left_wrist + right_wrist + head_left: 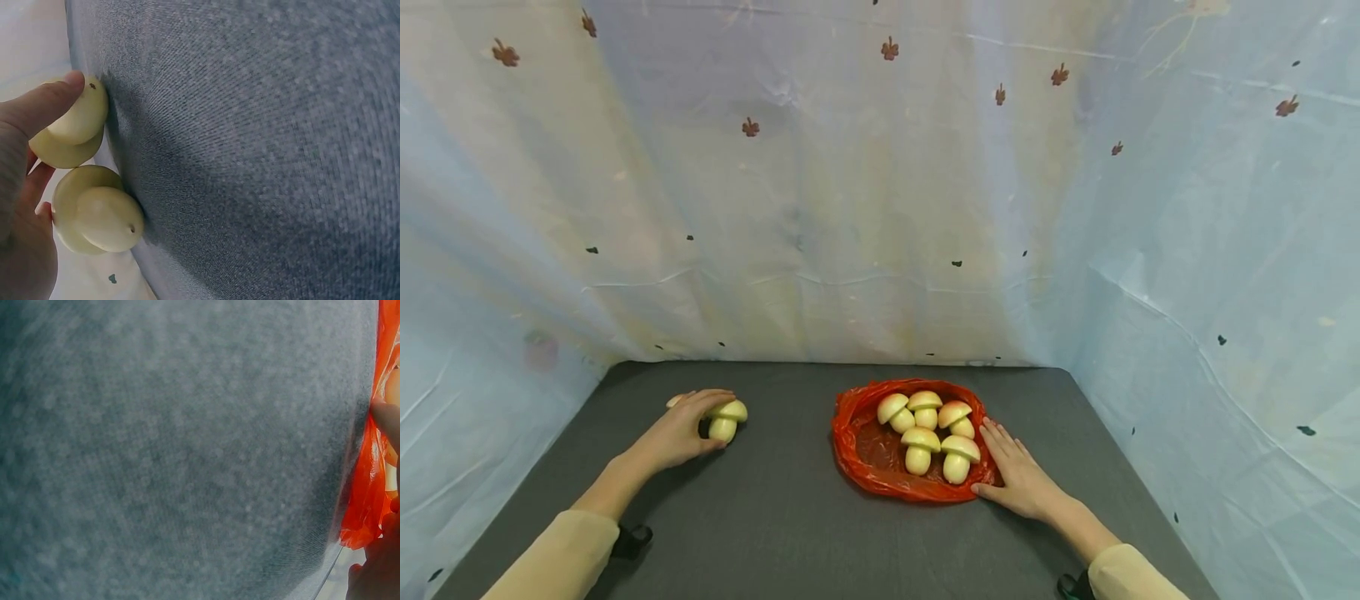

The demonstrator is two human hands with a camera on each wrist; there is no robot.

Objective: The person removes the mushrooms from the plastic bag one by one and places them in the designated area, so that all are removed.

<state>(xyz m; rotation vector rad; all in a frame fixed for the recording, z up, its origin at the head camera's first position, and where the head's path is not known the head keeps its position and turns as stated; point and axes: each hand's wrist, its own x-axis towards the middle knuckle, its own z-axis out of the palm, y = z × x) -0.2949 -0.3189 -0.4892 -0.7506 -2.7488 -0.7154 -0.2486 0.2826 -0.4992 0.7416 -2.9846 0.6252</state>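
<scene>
At the left of the table, my left hand (pixel 688 429) has its thumb and fingers round a pale yellow imitation mushroom (pixel 724 423). In the left wrist view the thumb lies on this mushroom's stem (pixel 81 119). A second mushroom (pixel 109 219) sits right beside it, near the other fingers; in the head view the hand hides most of it. A red plastic bag (pixel 865 479), its mouth spread wide, holds several similar mushrooms (pixel 919 450), some with reddish caps. My right hand (pixel 1018 479) rests against the bag's right rim, fingers extended and thumb touching the near edge.
A dark grey cloth covers the table (pixel 775 517). Pale curtains (pixel 850 208) with small leaf marks hang behind it and at both sides. Dark straps (pixel 631 542) show at the wrists.
</scene>
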